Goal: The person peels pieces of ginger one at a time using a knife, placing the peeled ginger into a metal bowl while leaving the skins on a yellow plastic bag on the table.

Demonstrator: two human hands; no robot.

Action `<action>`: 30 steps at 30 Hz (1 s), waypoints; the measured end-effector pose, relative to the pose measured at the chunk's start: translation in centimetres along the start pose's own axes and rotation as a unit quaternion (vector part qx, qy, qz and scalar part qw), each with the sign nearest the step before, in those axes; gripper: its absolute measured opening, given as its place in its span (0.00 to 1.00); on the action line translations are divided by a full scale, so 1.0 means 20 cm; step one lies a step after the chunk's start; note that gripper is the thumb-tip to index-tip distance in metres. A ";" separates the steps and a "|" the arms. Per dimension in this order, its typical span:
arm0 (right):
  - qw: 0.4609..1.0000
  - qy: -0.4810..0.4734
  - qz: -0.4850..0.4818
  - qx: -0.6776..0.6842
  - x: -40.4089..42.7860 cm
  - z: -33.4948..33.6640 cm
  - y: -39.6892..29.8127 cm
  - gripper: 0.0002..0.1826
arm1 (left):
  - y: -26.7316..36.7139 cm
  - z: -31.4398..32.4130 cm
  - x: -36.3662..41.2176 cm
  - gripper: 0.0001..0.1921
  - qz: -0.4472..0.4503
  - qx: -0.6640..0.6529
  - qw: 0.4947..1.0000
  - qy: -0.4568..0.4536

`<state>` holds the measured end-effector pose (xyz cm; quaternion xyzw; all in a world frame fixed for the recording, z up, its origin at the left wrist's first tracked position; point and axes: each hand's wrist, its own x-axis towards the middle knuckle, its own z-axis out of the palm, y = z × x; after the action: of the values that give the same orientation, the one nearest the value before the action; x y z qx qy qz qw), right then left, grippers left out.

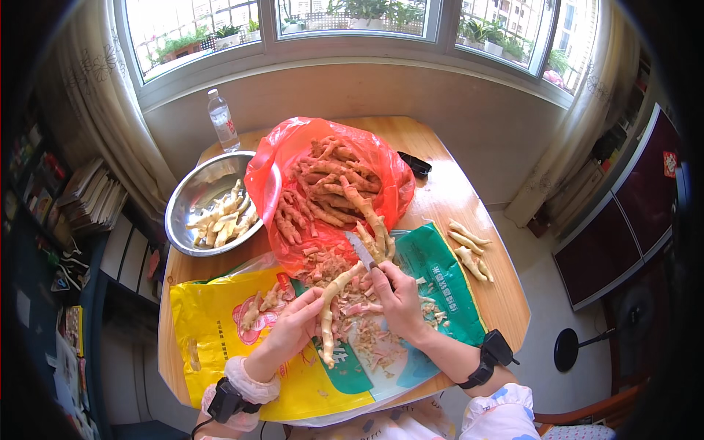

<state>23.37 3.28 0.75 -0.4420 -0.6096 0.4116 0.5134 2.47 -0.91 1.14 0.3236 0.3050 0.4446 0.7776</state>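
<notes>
My left hand (pixel 300 319) grips a long, pale, mostly peeled ginger root (pixel 328 322) that stands nearly upright in the picture. A small knife (pixel 360 250) is in my right hand (pixel 397 297), its blade pointing up and left, close to the root's upper end. Beyond it, unpeeled ginger (pixel 341 181) fills an open red plastic bag (pixel 399 190), and one branching root leans out towards the knife. Ginger peelings (pixel 379 335) lie scattered beneath both hands on a flattened yellow and green plastic sack (pixel 214 330). Small ginger pieces (pixel 252 312) rest on its yellow part.
A steel bowl (pixel 179 231) with pale ginger pieces stands at the left, a plastic bottle (pixel 224 124) behind it. More ginger pieces (pixel 470 261) lie on the wooden table (pixel 503 308) at the right. A black object (pixel 415 164) sits beside the bag.
</notes>
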 end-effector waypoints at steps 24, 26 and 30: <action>0.959 -0.139 -0.177 -0.171 -0.08 0.05 -0.12 0.07 | 0.03 0.02 -0.03 0.13 0.001 0.038 0.999 0.004; 0.958 -0.134 -0.172 -0.189 -0.09 0.06 -0.11 0.08 | 0.03 0.01 -0.03 0.13 0.007 0.013 1.000 -0.006; 0.969 -0.078 -0.131 -0.195 -0.05 0.04 -0.03 0.06 | 0.06 0.08 -0.07 0.13 0.007 0.013 0.999 -0.035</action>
<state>22.58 2.15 0.93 -0.4165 -0.7687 0.2471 0.4178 2.55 -2.07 3.22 0.3515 0.2810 0.4347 0.7801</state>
